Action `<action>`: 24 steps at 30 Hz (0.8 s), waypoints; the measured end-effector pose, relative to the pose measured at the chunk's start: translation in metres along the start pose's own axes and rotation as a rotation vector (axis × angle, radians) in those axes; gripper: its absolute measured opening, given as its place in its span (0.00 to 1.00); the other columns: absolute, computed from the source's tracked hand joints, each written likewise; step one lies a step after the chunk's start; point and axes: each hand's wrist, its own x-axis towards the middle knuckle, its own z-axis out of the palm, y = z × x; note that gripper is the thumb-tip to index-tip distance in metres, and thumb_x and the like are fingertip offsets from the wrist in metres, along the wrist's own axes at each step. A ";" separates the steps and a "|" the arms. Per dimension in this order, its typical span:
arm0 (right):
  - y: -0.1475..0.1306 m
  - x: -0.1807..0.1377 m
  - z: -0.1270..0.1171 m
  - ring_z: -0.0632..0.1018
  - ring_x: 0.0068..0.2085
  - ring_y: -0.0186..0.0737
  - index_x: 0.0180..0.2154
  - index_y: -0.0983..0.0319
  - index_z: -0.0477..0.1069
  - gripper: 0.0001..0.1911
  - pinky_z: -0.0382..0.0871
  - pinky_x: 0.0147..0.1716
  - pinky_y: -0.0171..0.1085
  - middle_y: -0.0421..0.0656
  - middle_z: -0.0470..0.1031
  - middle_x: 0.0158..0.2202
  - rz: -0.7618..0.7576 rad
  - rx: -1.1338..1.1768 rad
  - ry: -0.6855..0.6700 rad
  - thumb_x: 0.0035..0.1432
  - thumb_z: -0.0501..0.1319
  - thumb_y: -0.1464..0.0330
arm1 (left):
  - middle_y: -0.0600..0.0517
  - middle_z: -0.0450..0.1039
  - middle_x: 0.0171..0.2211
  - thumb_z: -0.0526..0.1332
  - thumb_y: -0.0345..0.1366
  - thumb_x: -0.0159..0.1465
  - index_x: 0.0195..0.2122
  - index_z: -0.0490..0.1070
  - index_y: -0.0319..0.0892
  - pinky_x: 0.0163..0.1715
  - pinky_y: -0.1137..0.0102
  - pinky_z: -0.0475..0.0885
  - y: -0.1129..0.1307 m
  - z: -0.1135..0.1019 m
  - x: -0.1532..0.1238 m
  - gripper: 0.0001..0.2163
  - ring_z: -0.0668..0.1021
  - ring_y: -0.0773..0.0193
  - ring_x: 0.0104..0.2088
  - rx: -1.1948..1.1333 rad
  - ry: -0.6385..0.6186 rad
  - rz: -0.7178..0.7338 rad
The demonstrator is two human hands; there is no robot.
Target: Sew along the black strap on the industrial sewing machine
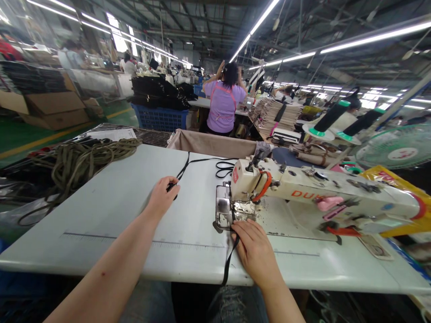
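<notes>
My left hand [161, 197] is closed around part of a narrow black strap [183, 169] over the white table [117, 197]. From there the strap runs back and bends right, behind the sewing machine [286, 188]. My right hand [256, 246] lies just in front of the needle area, fingertips together at the metal plate [223, 207]. Pinched at its thumb side is another stretch of black strap [229, 264], which leads up to the presser foot and hangs over the front table edge. Loops of black strap [224, 169] lie left of the machine head.
A heap of olive straps [84, 157] covers the left table corner. Behind the table stands a beige fabric-lined bin [215, 144]. Thread cones [332, 119] and a green fan [400, 150] are at the right. A co-worker in purple [222, 107] stands ahead, near a blue basket [160, 117].
</notes>
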 end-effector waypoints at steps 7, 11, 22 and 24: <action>-0.001 0.001 -0.001 0.84 0.55 0.48 0.56 0.60 0.77 0.13 0.77 0.63 0.56 0.49 0.84 0.54 0.003 0.000 -0.002 0.77 0.56 0.70 | 0.43 0.78 0.45 0.60 0.48 0.58 0.39 0.77 0.47 0.57 0.54 0.69 0.005 -0.003 0.000 0.14 0.78 0.46 0.51 0.028 -0.017 -0.037; -0.001 0.001 0.000 0.84 0.55 0.47 0.56 0.60 0.77 0.13 0.77 0.63 0.56 0.48 0.84 0.54 0.004 0.003 -0.001 0.78 0.56 0.70 | 0.44 0.78 0.45 0.59 0.51 0.58 0.37 0.76 0.46 0.56 0.55 0.70 0.012 -0.006 0.000 0.15 0.77 0.46 0.51 0.047 -0.037 -0.054; 0.001 0.000 0.001 0.83 0.55 0.47 0.56 0.60 0.78 0.13 0.76 0.63 0.55 0.48 0.84 0.55 0.000 0.003 0.000 0.76 0.58 0.70 | 0.43 0.77 0.47 0.57 0.52 0.58 0.38 0.75 0.46 0.56 0.54 0.70 0.015 -0.007 -0.001 0.17 0.77 0.47 0.51 0.085 -0.056 -0.078; 0.001 0.000 0.001 0.83 0.55 0.47 0.56 0.60 0.78 0.13 0.76 0.63 0.55 0.48 0.84 0.55 -0.001 0.002 0.003 0.76 0.58 0.70 | 0.43 0.77 0.46 0.57 0.51 0.58 0.37 0.75 0.46 0.56 0.54 0.70 0.015 -0.007 -0.001 0.17 0.77 0.47 0.52 0.083 -0.056 -0.078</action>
